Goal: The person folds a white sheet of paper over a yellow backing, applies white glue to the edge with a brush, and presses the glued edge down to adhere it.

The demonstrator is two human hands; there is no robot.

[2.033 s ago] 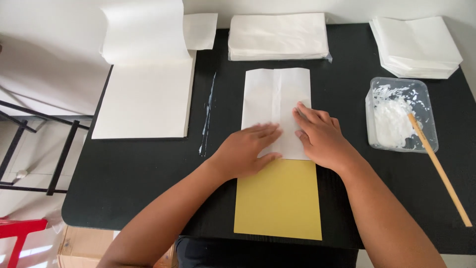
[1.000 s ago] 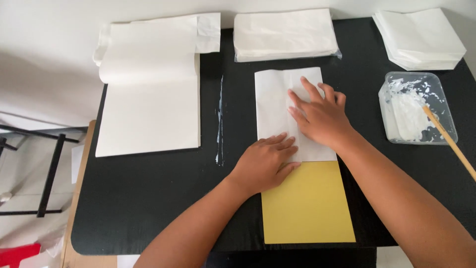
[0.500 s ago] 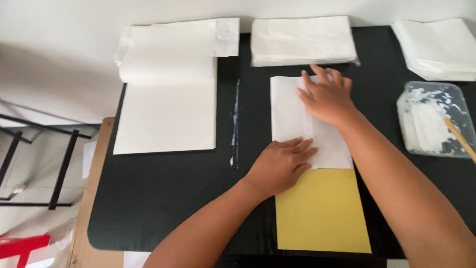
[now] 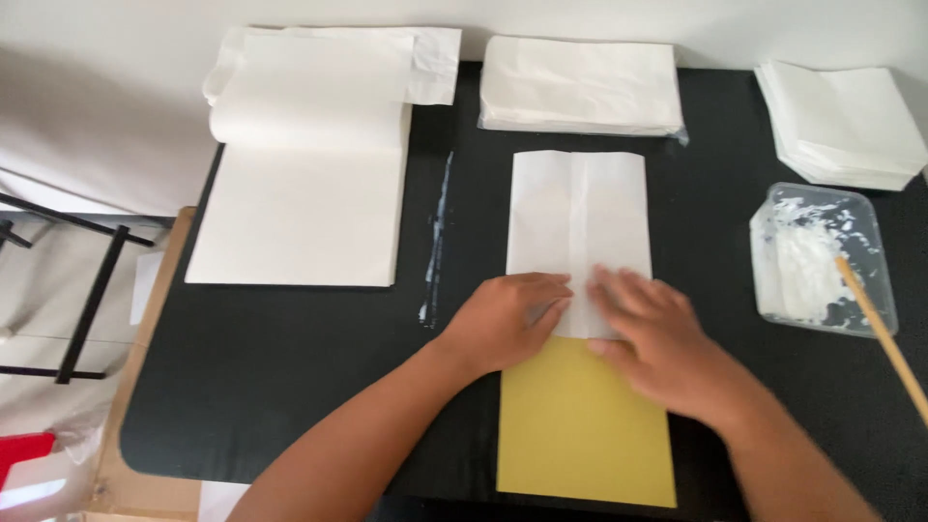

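A folded white paper sheet (image 4: 578,213) with a centre seam lies on a yellow board (image 4: 583,435) in the middle of the black table (image 4: 290,387). My left hand (image 4: 507,319) lies flat on the sheet's lower left edge, fingers spread. My right hand (image 4: 657,338) presses flat on the sheet's lower right edge, beside the left hand. Both palms are down and neither hand grips anything.
A large white paper pad (image 4: 304,193) lies at the left. White folded stacks sit at the back middle (image 4: 580,87) and back right (image 4: 836,121). A clear tub of white paste (image 4: 817,261) with a wooden stick (image 4: 884,338) stands at the right. A paste smear (image 4: 435,242) streaks the table.
My right hand has slid from the sheet's far end back down to its near edge, next to my left hand. The view has shifted slightly.
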